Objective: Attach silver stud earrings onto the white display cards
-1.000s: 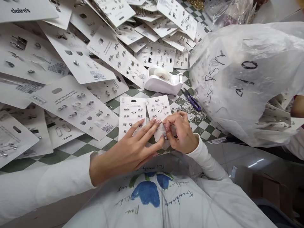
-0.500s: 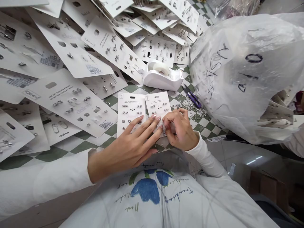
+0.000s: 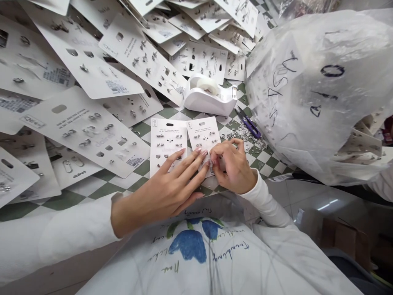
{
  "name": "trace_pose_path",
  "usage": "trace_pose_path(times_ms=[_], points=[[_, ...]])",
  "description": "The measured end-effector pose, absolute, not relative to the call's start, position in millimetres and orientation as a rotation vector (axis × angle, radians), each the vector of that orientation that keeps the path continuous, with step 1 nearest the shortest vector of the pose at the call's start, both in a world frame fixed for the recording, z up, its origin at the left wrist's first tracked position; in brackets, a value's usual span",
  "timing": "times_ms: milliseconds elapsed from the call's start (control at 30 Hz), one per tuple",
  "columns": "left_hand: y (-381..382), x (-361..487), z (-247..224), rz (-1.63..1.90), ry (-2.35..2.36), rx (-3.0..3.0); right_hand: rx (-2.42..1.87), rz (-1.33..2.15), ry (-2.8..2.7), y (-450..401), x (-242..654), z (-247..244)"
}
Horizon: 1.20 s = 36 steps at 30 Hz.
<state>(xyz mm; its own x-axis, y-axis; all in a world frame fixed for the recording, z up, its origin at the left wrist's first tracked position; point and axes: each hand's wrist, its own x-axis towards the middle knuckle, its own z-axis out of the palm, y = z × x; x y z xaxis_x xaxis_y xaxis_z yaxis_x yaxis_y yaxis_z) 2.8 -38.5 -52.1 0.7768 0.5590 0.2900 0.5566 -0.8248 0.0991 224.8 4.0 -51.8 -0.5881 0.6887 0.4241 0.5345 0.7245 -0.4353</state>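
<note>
Side by side on the checked tabletop lie two white earring cards, a left card (image 3: pixel 168 135) and a right card (image 3: pixel 202 132), both with small metal pieces on their backs. My left hand (image 3: pixel 172 188) lies flat across their lower parts, fingers stretched out. At the lower right edge of the right card, my right hand (image 3: pixel 231 166) is pinched closed; whatever its fingertips hold is too small or hidden to make out. Just beyond my right hand is a scatter of small metal earring backs (image 3: pixel 245 141). The lower parts of both cards are covered by my hands.
A white tape dispenser (image 3: pixel 210 100) stands behind the cards. Purple-handled thread snips (image 3: pixel 249 123) lie right of it. Many filled earring cards (image 3: pixel 89 127) are heaped at the left and back. A large clear plastic bag (image 3: pixel 301 90) with cards inside bulges at the right.
The view has shifted slightly, so the heaped cards appear a little further left. Both hands keep nearly the same pose on the cards.
</note>
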Motion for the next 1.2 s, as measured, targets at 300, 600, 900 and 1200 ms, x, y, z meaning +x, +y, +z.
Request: trace_pose_path(times_ms=[300,600,900,1200], points=[[-38.9,2.0,-51.8,0.48,0.926,2.949,-0.931,0.343,-2.342,2.5,224.9,-50.8],[-39.7,0.3,-51.8,0.456,0.881,2.918,-0.874,0.588,-2.228,2.3,228.3,-48.5],[-38.6,-0.8,-51.8,0.464,0.861,2.896,-0.876,0.503,-2.309,4.0,227.1,-49.1],[-38.4,0.5,-51.0,0.467,0.873,2.894,-0.904,0.413,-2.349,4.6,226.3,-50.8]])
